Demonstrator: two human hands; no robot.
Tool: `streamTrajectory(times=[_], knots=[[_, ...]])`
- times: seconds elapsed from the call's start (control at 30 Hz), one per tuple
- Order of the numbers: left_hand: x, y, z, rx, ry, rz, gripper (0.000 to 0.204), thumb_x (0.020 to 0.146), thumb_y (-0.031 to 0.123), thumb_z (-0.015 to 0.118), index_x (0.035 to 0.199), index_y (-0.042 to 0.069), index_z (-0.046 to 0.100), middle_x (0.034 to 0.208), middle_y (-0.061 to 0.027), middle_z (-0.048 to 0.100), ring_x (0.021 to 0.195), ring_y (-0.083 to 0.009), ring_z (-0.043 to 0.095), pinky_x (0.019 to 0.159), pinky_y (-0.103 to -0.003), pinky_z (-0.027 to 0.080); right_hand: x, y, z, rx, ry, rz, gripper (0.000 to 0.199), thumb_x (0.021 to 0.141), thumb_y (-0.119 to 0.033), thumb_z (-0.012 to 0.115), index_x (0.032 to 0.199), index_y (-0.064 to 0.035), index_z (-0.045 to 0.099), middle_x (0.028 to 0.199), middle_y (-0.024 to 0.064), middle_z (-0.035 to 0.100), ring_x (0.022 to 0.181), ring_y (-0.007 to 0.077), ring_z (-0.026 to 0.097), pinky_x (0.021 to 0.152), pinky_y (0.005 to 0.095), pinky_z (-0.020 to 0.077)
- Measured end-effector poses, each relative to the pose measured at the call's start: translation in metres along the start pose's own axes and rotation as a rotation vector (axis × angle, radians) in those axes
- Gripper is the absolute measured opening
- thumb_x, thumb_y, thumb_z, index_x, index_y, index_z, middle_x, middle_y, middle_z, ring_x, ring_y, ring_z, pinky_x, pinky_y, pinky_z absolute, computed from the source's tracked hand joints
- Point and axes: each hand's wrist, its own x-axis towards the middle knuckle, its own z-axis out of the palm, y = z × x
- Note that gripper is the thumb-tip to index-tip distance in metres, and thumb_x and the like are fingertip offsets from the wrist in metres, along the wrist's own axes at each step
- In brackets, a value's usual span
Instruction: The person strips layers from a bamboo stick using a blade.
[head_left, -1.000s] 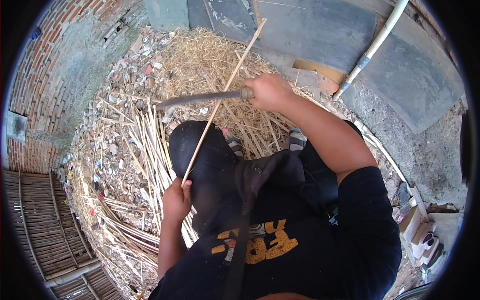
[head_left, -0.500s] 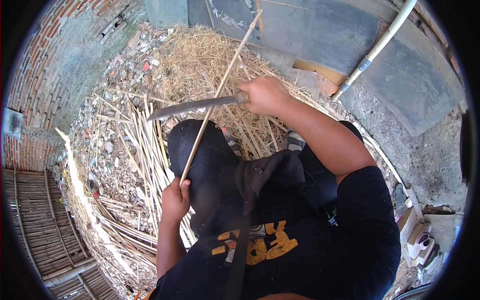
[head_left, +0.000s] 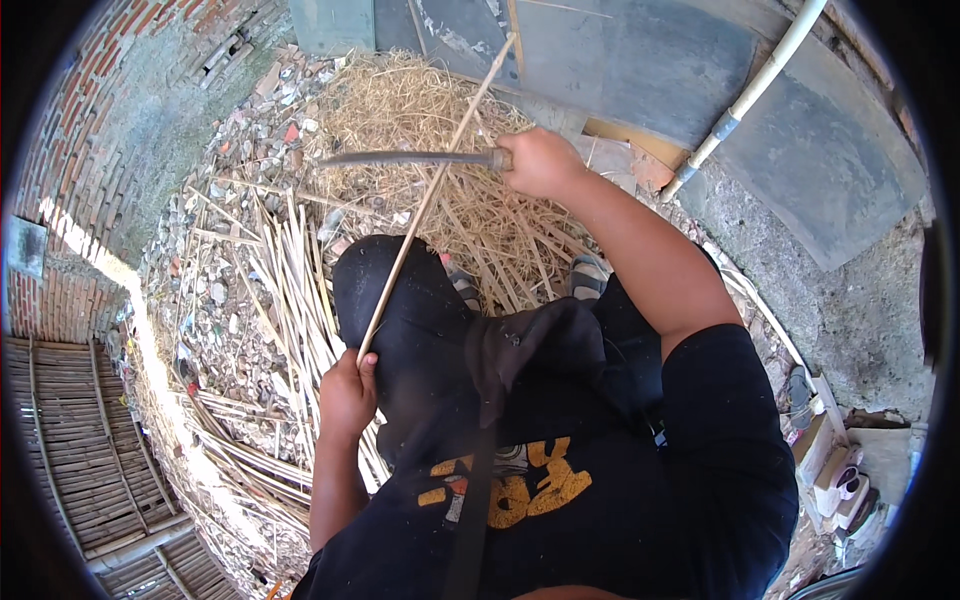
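Observation:
My left hand is closed round the near end of a long, pale bamboo strip. The strip slants up and away to the right, passing over my left knee. In my right hand is the handle of a machete, its long dark blade pointing left. The blade crosses the strip in its farther half; whether the edge bites into it I cannot tell. Under the strip's far part lies a heap of curly shavings.
Several split bamboo strips lie left of my knee on stony, littered ground. A brick wall rises at the left, with a bamboo slat panel below it. A pale pipe leans at the right before grey boards.
My right hand has moved the machete away from me, farther along the strip, and the blade now lies more level. The left hand keeps its hold, nearly still.

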Motion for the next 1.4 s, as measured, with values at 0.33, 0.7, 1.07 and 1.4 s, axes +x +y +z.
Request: streamTrajectory(times=[0.33, 0.7, 1.07, 1.4], knots=[[-0.009, -0.002, -0.002, 0.018, -0.027, -0.052, 0.037, 0.105, 0.034, 0.056, 0.088, 0.001, 0.059, 0.071, -0.0254, 0.063, 0.069, -0.0491, 0.062, 0.061, -0.053, 0.047, -0.025, -0.044, -0.009, -0.184, -0.137, -0.223, 0.023, 0.085, -0.018, 0.068, 0.107, -0.0149, 0.072, 0.09, 0.0123, 0.073, 0.088, 0.0313, 0.073, 0.079, 0.0456, 0.0598], [-0.007, -0.005, -0.006, -0.026, -0.059, -0.085, 0.037, 0.105, 0.034, 0.057, 0.088, 0.001, 0.06, 0.069, -0.0249, 0.062, 0.067, -0.0477, 0.062, 0.06, -0.051, 0.046, -0.013, -0.023, -0.009, -0.132, 0.052, -0.155, 0.025, 0.079, -0.019, 0.07, 0.103, -0.0127, 0.071, 0.087, 0.0137, 0.073, 0.087, 0.0346, 0.072, 0.078, 0.0485, 0.0581], [-0.006, -0.01, -0.015, 0.006, -0.083, -0.04, 0.04, 0.105, 0.036, 0.055, 0.086, 0.001, 0.057, 0.068, -0.0246, 0.061, 0.066, -0.0479, 0.061, 0.058, -0.051, 0.045, 0.001, 0.027, -0.024, -0.115, 0.216, 0.046, 0.025, 0.084, -0.02, 0.067, 0.109, -0.0171, 0.071, 0.089, 0.0116, 0.074, 0.089, 0.0324, 0.073, 0.079, 0.0475, 0.0583], [-0.033, -0.035, -0.024, -0.097, -0.13, -0.006, 0.042, 0.106, 0.034, 0.055, 0.083, 0.0, 0.056, 0.06, -0.0205, 0.056, 0.055, -0.04, 0.056, 0.053, -0.045, 0.043, 0.004, 0.035, -0.02, -0.149, 0.071, -0.049, 0.026, 0.081, -0.019, 0.07, 0.107, -0.0153, 0.071, 0.089, 0.0123, 0.073, 0.091, 0.0315, 0.073, 0.081, 0.0477, 0.0578]])
